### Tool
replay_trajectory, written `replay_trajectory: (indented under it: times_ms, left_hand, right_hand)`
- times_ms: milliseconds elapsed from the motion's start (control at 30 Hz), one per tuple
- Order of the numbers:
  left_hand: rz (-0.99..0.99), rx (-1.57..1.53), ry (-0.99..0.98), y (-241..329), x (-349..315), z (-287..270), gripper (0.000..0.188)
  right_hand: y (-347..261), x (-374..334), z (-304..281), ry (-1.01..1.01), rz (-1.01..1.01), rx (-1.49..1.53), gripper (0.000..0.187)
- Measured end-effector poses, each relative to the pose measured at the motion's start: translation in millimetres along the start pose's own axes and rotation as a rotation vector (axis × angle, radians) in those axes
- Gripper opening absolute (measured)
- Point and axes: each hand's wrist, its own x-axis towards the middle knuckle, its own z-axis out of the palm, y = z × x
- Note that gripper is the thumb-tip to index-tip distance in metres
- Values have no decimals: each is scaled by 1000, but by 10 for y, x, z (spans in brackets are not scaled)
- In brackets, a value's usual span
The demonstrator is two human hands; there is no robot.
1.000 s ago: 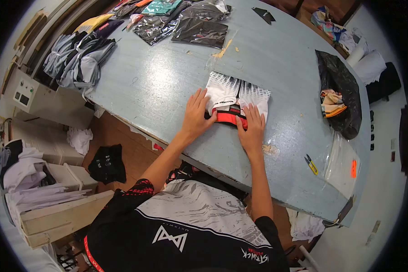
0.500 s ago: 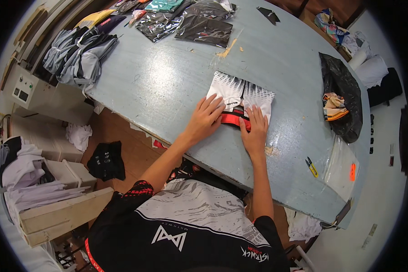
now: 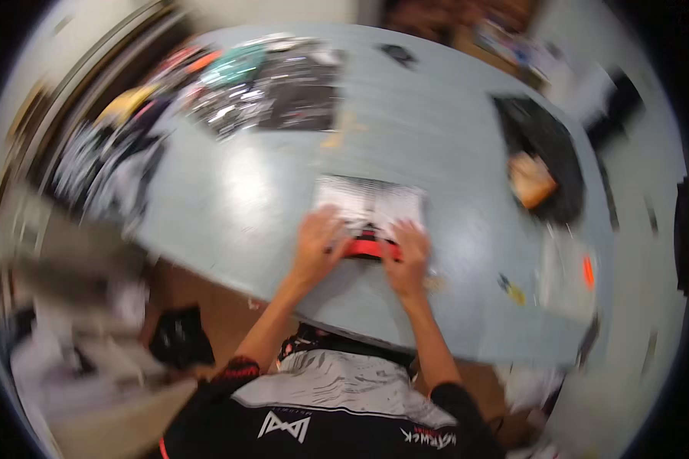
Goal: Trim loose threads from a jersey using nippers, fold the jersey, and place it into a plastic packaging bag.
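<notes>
A folded white jersey [image 3: 371,197] with dark dotted shading along its far edge and a red-and-black band at its near edge lies on the blue-grey table [image 3: 429,99]. My left hand [image 3: 318,242] rests on its left side, fingers pointing away from me. On the right side lies my right hand [image 3: 408,256], its thumb apart from the fingers and near the red band. Both hands look open and press down on the cloth. Motion blurs the picture, so fine finger detail is lost.
Packed dark garments [image 3: 302,103] in clear bags lie at the far left, beside grey folded clothes [image 3: 115,176]. At right are a black plastic bag [image 3: 547,145] with an orange cloth [image 3: 531,180], yellow-handled snips [image 3: 513,291] and a clear plastic sheet [image 3: 566,279].
The whole view has tilted, so the table and jersey appear lower and more to the left. Both hands stay on the jersey, a little nearer its near corners.
</notes>
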Motion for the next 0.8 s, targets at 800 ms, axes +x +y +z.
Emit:
replay_trajectory:
  times_ms: [800]
  left_hand:
    - [10, -764, -325, 1540, 644, 1996, 41]
  right_hand:
    - [2685, -33, -1395, 125, 572, -723, 53]
